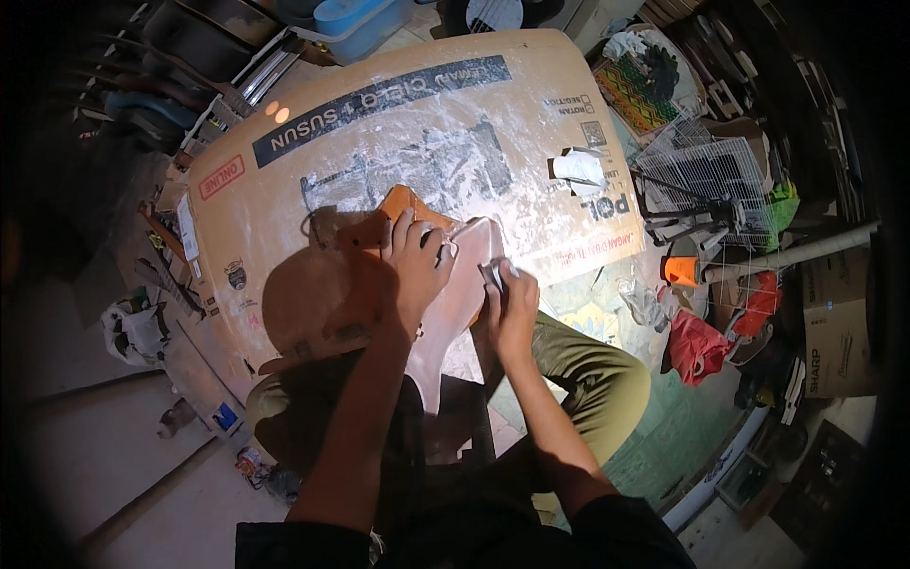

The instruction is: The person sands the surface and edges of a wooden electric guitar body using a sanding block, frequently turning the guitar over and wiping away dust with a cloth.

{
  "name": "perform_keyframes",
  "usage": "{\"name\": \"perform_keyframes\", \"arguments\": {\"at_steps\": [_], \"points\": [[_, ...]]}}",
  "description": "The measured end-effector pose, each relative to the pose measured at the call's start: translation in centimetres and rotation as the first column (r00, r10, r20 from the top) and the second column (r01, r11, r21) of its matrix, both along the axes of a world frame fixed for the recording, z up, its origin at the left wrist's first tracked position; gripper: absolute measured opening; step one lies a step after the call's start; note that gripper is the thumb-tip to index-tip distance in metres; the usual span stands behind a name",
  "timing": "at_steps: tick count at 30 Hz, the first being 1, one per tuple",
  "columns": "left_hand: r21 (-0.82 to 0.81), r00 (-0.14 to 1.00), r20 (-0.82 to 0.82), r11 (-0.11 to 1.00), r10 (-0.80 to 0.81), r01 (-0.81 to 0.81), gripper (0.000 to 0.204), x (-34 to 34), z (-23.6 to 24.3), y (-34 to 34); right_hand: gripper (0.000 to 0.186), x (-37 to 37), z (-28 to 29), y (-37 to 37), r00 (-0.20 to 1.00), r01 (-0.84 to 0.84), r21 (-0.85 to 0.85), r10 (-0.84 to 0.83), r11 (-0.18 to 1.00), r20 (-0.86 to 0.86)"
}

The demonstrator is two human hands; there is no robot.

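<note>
A reddish-brown shaped wooden piece [458, 296], dusted pale and with pointed ends, lies over my lap and the near edge of a cardboard sheet [270, 204]. My left hand [417, 264] grips its upper left part, fingers bent over it. An orange-brown section [400, 201] sticks out beyond those fingers; whether it belongs to the same piece I cannot tell. On the right edge of the wood, my right hand [515, 311] pinches a small grey folded pad [493, 275], which looks like sandpaper. The fingers partly hide the pad.
White dust covers much of the cardboard, where a crumpled pale sheet [579, 171] lies at the right. Beyond it stand a wire rack [711, 175], an orange cup [681, 270] and a red bag [700, 346]. A blue tub [355, 24] is at the far side, a white plastic bag [135, 332] at left.
</note>
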State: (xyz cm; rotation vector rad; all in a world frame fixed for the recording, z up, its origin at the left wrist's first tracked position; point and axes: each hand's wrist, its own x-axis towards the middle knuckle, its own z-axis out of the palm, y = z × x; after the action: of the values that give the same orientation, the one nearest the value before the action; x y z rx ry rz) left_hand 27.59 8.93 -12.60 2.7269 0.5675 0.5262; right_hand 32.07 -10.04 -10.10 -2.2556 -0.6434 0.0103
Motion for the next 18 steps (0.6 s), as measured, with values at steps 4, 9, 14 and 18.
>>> {"name": "perform_keyframes", "arguments": {"at_steps": [4, 9, 14, 18], "points": [[-0.048, 1.0, -0.011, 0.999, 0.015, -0.015, 0.024, 1.0, 1.0, -0.7, 0.039, 5.0, 0.3, 3.1, 0.997, 0.044, -0.049, -0.041, 0.998, 0.061], [-0.032, 0.996, -0.076, 0.998, 0.054, -0.057, 0.023, 0.4, 1.1, -0.5, 0.039, 4.4, -0.4, 2.1, 0.999, -0.016, 0.011, 0.015, 1.0, 0.028], [-0.028, 0.997, -0.066, 0.999, 0.037, -0.039, 0.024, 0.5, 1.3, -0.6, 0.038, 4.0, 0.2, 2.5, 0.998, 0.043, -0.047, -0.041, 0.998, 0.051], [0.002, 0.999, -0.024, 1.0, 0.029, -0.029, 0.024, 0.9, 1.4, -0.4, 0.038, 8.2, 1.4, 5.9, 0.998, 0.048, -0.027, -0.047, 0.998, 0.043]]}}
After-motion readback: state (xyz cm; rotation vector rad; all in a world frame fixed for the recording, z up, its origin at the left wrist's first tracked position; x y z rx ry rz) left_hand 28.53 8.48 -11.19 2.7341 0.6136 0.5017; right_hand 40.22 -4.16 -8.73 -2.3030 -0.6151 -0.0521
